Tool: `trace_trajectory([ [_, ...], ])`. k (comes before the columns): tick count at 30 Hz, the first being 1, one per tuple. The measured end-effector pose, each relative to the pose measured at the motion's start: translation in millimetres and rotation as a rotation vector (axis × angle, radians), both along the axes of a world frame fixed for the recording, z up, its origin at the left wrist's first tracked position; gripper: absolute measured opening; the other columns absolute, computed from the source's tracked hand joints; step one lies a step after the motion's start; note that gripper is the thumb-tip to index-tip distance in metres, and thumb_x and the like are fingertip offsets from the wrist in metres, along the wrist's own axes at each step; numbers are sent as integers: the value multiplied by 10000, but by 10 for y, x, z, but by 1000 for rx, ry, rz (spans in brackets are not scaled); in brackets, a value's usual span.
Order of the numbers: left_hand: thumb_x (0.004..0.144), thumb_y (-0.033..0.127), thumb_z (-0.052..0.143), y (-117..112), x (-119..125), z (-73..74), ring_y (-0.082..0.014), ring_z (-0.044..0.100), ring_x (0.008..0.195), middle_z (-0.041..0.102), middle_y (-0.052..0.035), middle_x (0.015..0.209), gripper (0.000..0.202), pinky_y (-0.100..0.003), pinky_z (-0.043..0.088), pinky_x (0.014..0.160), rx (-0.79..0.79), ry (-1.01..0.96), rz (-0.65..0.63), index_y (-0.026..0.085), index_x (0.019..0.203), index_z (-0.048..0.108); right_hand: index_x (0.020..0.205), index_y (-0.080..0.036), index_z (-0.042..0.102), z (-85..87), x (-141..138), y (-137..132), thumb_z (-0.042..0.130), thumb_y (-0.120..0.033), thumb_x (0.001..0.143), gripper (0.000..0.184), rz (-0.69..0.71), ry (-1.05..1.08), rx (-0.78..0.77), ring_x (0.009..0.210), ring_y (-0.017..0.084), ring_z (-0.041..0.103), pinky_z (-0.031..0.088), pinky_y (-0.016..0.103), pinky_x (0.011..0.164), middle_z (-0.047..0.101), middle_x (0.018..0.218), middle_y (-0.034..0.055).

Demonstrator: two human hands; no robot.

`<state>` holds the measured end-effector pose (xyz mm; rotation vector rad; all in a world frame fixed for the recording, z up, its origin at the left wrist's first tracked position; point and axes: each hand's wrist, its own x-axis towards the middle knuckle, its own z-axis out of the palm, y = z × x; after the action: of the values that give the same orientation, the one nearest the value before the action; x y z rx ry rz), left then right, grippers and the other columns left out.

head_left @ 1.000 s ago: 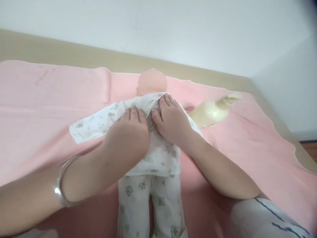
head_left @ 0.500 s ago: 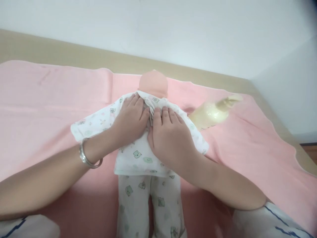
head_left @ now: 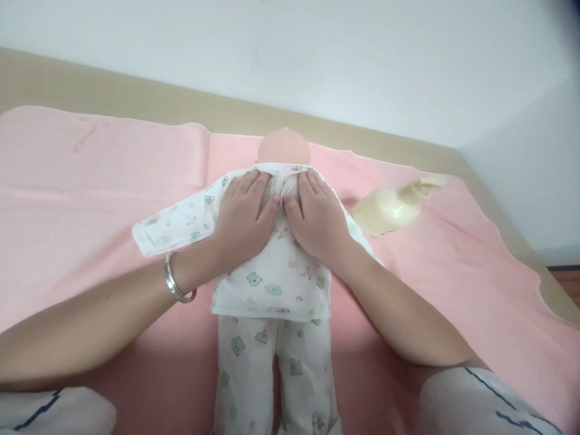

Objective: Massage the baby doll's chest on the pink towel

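Observation:
A baby doll lies on its back on a pink blanket [head_left: 90, 181], its head [head_left: 284, 148] pointing away from me. It wears a white printed top [head_left: 272, 284] and matching trousers [head_left: 272, 374]. My left hand [head_left: 242, 217], with a silver bangle [head_left: 174, 284] on the wrist, lies flat on the left of the doll's chest, fingers stretched toward the collar. My right hand [head_left: 319, 220] lies flat beside it on the right of the chest. The thumbs nearly touch over the top's front opening. The doll's bare arm [head_left: 394, 205] sticks out to the right.
The blanket covers a bed with a tan frame edge [head_left: 136, 103] against a white wall. The top's empty left sleeve [head_left: 167, 229] lies spread on the blanket. My white sleeves with blue lines [head_left: 489, 405] show at the bottom corners.
Both hands have slid up the doll's chest toward the collar and flattened out. The top now lies smoother over the body.

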<state>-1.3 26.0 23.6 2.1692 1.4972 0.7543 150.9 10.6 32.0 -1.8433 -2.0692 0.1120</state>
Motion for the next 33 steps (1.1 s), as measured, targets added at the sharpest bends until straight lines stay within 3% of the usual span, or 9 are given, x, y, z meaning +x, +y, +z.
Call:
trace_trajectory([
  [10, 994, 428, 293, 4, -1, -1, -314, 366, 1489, 435, -151, 1581, 596, -523, 264, 1269, 4, -8, 2, 108, 1465, 469, 1488, 63, 415, 17, 4, 9, 299, -363, 1012, 649, 13, -35, 0, 1512, 334, 364, 296, 503, 1257, 419, 1576, 258],
  [15, 999, 422, 296, 14, -8, -26, -319, 439, 1421, 513, -147, 1508, 548, -535, 317, 1232, 47, -13, -5, 129, 1409, 512, 1489, 66, 402, 15, 24, 19, 284, -356, 1013, 647, 28, -25, 1, 1514, 336, 356, 314, 525, 1245, 419, 1572, 270],
  [22, 985, 350, 301, 21, -12, -13, -321, 509, 1333, 581, -176, 1394, 490, -514, 376, 1183, 111, 64, -48, 89, 1307, 562, 1541, 87, 280, 144, 132, 45, 268, -428, 1021, 731, 156, -56, -189, 1561, 362, 232, 242, 532, 1276, 277, 1637, 286],
  [28, 970, 312, 317, 79, -2, -43, -314, 568, 1219, 637, -169, 1281, 430, -513, 438, 1118, 173, 84, -50, 101, 1219, 596, 1537, 98, 279, 120, 110, 37, 275, -392, 1021, 712, 135, -92, -146, 1552, 379, 251, 243, 526, 1277, 296, 1627, 294],
  [33, 1001, 291, 286, -80, -10, 88, -345, 599, 1173, 653, -213, 1225, 449, -524, 489, 1053, 223, 265, -58, 49, 1206, 603, 1507, 104, 337, 84, 109, 48, 294, -369, 1028, 674, 149, -140, -76, 1521, 389, 317, 280, 517, 1261, 381, 1577, 309],
])
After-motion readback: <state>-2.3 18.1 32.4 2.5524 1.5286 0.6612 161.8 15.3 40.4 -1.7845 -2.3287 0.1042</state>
